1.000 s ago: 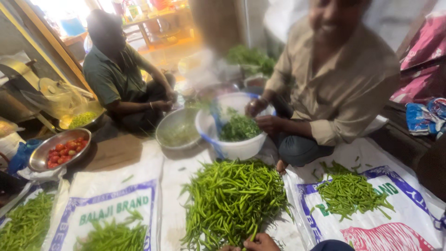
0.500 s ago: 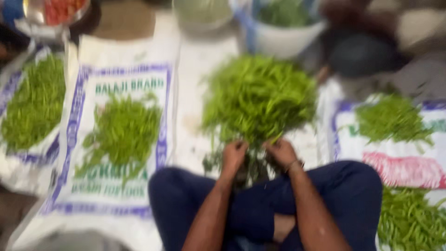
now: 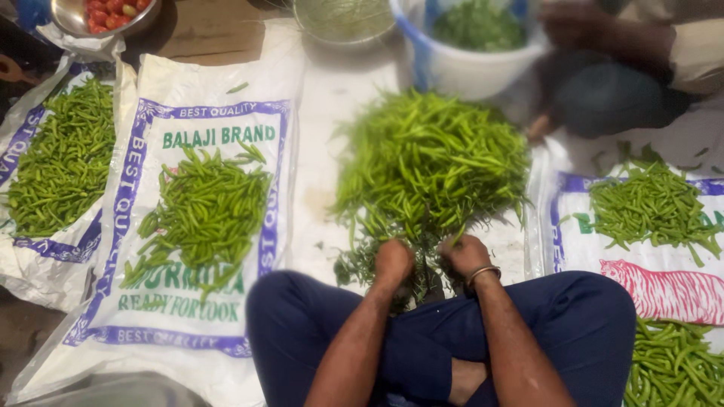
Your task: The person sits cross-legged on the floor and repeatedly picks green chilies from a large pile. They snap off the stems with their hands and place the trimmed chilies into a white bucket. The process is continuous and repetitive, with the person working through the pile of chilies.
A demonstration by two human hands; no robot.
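A big heap of green chillies lies on a white sack straight ahead of my crossed legs in dark blue trousers. My left hand and my right hand, which wears a metal bangle, are both closed at the near edge of the heap, over a small pile of dark stems. Each hand seems to pinch a chilli, though the fingers are curled under and hide what they grip.
Smaller chilli piles lie on printed sacks at left, far left, right and lower right. A white bucket of chillies, a mesh bowl and a steel bowl of tomatoes stand beyond. Another person sits at top right.
My view dropped from the people opposite to my lap and the heap. Since half a second ago my hands have stayed at the heap's near edge.
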